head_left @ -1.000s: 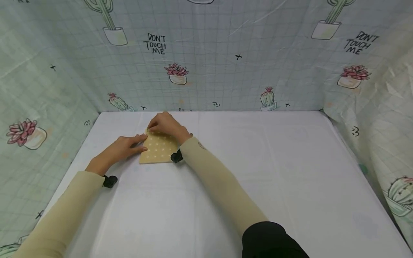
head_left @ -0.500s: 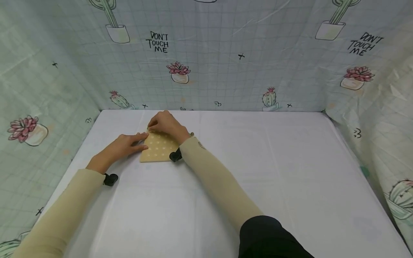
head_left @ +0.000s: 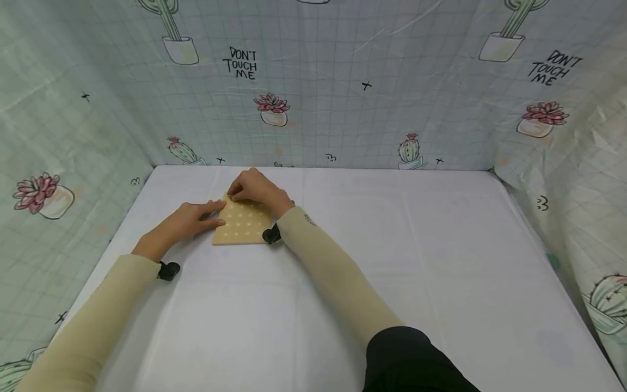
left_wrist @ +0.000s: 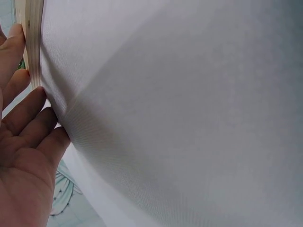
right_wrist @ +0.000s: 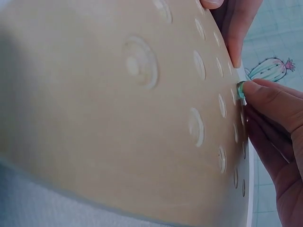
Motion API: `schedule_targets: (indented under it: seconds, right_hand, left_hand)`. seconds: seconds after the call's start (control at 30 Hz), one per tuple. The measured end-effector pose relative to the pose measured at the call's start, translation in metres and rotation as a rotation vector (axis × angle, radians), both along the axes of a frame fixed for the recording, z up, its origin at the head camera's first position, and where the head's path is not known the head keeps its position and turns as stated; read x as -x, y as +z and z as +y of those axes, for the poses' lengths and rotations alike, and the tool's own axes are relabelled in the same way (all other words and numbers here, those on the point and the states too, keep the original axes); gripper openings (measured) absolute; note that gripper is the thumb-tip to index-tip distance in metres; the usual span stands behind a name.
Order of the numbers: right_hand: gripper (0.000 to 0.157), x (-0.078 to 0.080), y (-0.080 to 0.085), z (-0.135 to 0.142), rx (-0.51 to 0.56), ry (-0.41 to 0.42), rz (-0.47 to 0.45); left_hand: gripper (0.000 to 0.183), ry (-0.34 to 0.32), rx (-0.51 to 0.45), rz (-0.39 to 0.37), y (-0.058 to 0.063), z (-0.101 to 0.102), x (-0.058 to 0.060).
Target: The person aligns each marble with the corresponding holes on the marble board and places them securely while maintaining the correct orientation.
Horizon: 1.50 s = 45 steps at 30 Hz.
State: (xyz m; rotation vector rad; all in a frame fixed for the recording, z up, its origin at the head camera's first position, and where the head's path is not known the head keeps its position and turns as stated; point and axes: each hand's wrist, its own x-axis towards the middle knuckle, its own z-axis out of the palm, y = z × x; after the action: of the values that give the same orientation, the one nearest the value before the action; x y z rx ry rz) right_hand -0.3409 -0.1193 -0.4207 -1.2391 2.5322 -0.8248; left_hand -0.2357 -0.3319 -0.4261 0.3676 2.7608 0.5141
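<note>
A square light wooden board [head_left: 242, 226] with rows of round hollows lies on the white table, left of centre in the head view. My right hand [head_left: 257, 189] is over its far left corner, and pinches a small shiny green glassy piece [right_wrist: 241, 91] between thumb and fingers at the board's surface. The fingertips hide most of that piece. My left hand [head_left: 183, 224] rests at the board's left edge, thumb and forefinger spread apart and touching it. In the left wrist view, the left fingers [left_wrist: 33, 106] lie against the board's side edge [left_wrist: 34, 42] and the table.
The white table [head_left: 343, 283] reaches well to the right of the board. Cactus-printed cloth [head_left: 318, 109] hangs behind the table and along both sides. Each wrist wears a small black camera, the right one [head_left: 271, 234] close over the board's near right corner.
The right hand has shifted slightly to the right along the board's far edge, still pinching. The left hand stays at the left edge. The head view has shifted a little.
</note>
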Motion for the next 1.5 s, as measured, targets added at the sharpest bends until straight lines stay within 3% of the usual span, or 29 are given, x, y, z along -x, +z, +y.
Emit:
schedule_targets:
  seconds: [0.33, 0.67, 0.9, 1.13, 1.27, 1.5]
  right_hand:
    - [0.027, -0.003, 0.003, 0.016, -0.029, 0.016, 0.024]
    - [0.027, -0.006, 0.013, 0.07, -0.056, -0.089, 0.021]
    - [0.026, -0.019, 0.009, 0.112, -0.07, -0.152, 0.033]
    - [0.027, -0.032, 0.008, 0.143, -0.073, -0.212, 0.003]
    - [0.027, -0.039, 0.006, 0.154, -0.081, -0.249, -0.014]
    - [0.025, -0.047, -0.001, 0.159, -0.089, -0.236, -0.036]
  left_hand:
    - [0.074, 0.003, -0.004, -0.002, 0.001, 0.001, -0.004]
    - [0.078, 0.034, 0.005, -0.016, 0.001, 0.003, 0.001]
    - [0.076, 0.026, -0.011, -0.006, -0.004, 0.004, -0.005]
    - [0.074, -0.006, -0.016, 0.037, -0.003, 0.005, -0.003]
    - [0.074, -0.01, -0.011, 0.038, 0.0, 0.006, -0.002]
    - [0.075, 0.009, -0.018, 0.017, 0.002, 0.003, -0.006]
